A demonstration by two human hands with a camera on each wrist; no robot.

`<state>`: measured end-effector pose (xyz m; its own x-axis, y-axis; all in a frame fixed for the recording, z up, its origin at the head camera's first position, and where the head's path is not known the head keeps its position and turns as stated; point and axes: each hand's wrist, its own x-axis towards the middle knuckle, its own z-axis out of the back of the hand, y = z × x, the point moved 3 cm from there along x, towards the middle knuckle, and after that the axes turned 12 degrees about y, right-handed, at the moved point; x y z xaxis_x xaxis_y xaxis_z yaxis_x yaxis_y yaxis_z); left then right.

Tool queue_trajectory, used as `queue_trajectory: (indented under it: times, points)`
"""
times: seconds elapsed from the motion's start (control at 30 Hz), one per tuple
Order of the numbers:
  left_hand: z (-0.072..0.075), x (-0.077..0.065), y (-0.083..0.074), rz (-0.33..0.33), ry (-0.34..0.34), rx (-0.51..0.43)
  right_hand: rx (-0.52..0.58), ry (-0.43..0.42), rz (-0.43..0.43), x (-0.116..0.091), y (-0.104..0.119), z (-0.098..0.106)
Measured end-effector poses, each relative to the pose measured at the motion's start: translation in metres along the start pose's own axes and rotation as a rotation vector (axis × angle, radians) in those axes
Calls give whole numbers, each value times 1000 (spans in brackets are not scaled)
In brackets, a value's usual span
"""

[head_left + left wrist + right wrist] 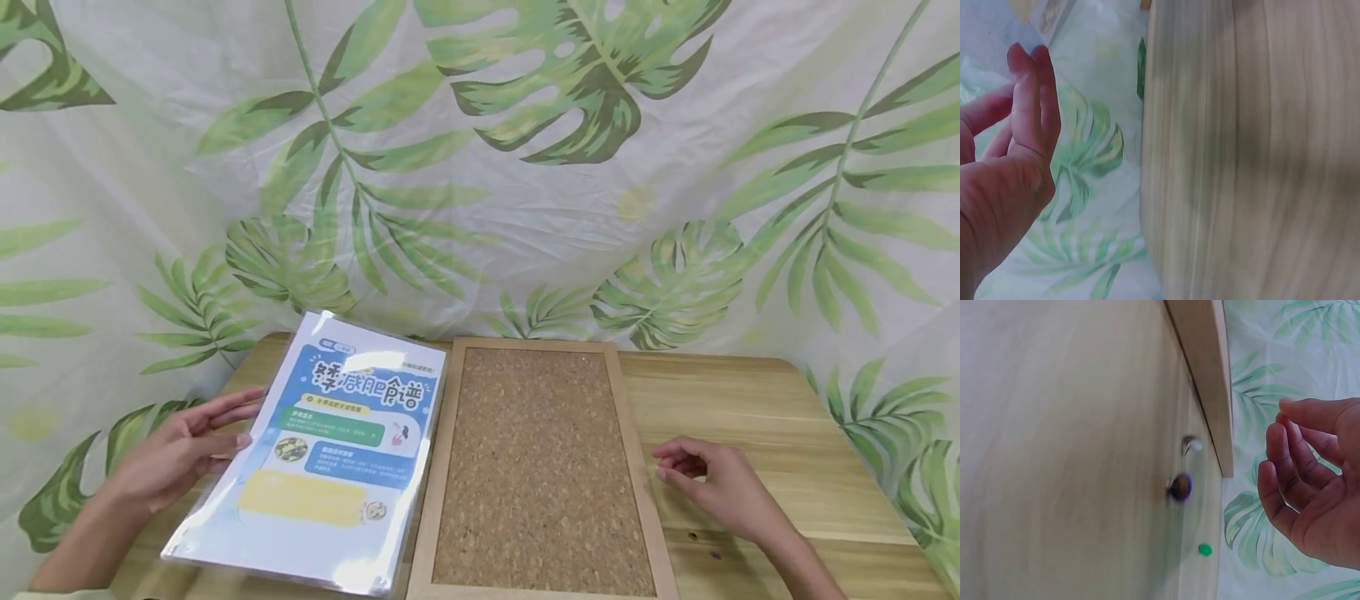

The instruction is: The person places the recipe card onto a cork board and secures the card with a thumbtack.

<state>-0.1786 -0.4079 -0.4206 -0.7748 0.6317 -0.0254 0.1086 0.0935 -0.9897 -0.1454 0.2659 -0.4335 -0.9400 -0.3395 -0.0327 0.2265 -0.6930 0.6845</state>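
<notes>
My left hand [176, 454] grips the left edge of a glossy poster sheet [300, 533], thumb over its front and fingers at the edge. The sheet is tilted and has blue, green and yellow panels under a Chinese heading. Beside it lies a wood-framed corkboard [547, 467]. To the right of the board, my right hand [727, 487] hovers above the table with its fingers loosely bent. In the right wrist view its thumb and index fingertips come together, with nothing showing between them.
Near the board's frame [1210, 381] on the wooden table [720, 400] are a purple push pin [1180, 487], a green pin [1205, 549] and a pale shiny one [1191, 445]. A leaf-patterned cloth [525, 233] hangs behind the table.
</notes>
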Motion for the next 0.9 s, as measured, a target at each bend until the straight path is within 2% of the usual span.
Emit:
queue_trajectory:
  times: [0.23, 0.3, 0.4, 0.57, 0.73, 0.9]
  points:
    - [-24, 31, 14, -53, -61, -35, 31, -5, 15, 9, 10, -3]
    - [-31, 40, 17, -50, -93, -38, 44, -3, 20, 11, 12, -3]
    - [-43, 52, 21, -14, -147, -40, 47, -8, 28, 13, 15, -3]
    - [-59, 69, 25, 88, -243, -13, 41, -9, 40, 18, 19, -3]
    - [-70, 87, 30, 157, -281, 78, 39, -9, 32, 22, 22, -3]
    - [-78, 101, 36, 187, -294, 144, 28, -8, 24, 24, 25, 1]
